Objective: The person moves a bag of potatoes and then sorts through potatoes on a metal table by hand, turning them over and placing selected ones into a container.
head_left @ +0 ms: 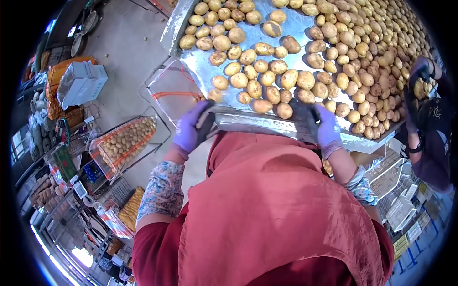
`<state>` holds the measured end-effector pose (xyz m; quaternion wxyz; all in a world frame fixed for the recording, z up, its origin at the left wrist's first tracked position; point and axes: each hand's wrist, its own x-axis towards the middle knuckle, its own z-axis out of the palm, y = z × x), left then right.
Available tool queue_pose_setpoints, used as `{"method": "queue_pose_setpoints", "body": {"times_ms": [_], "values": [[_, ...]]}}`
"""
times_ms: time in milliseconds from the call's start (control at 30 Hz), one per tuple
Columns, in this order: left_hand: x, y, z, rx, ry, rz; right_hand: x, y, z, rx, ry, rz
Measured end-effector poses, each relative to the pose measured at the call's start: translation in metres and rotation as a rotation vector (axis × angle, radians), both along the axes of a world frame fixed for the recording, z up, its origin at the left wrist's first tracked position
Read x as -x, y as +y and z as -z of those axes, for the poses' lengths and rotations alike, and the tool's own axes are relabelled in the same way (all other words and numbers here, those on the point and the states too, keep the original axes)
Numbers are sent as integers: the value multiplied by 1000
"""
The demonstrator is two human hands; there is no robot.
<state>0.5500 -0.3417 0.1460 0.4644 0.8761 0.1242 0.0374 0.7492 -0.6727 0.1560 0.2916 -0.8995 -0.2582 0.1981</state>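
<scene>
Many potatoes lie loose on a metal sorting table, heaped more densely toward the right. My left hand, in a purple glove with dark fingers, is at the table's near left corner, beside an open bag. Its fingers are partly blurred, and any potato in them cannot be made out. My right hand, gloved the same way, reaches over the near edge with its dark fingers spread beside several potatoes. It holds nothing visible.
A co-worker's gloved hands are among the potatoes at the right edge. A bag full of potatoes hangs in a metal frame at left. Beyond it stand a light blue box and racks. White crates are at lower right.
</scene>
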Motion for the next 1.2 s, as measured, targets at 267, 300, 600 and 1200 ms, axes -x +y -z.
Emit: {"method": "queue_pose_setpoints", "body": {"times_ms": [267,300,600,1200], "values": [[-98,-51,27,-503,444,254,10,15,-8,-344,309,394],[-99,-50,24,-470,447,229,16,10,-16,-388,427,487],[-125,-129,-69,-11,-248,686,79,-23,-67,-916,1146,535],[-106,-53,-11,-308,-140,358,-31,48,5,47,-449,-3]]}}
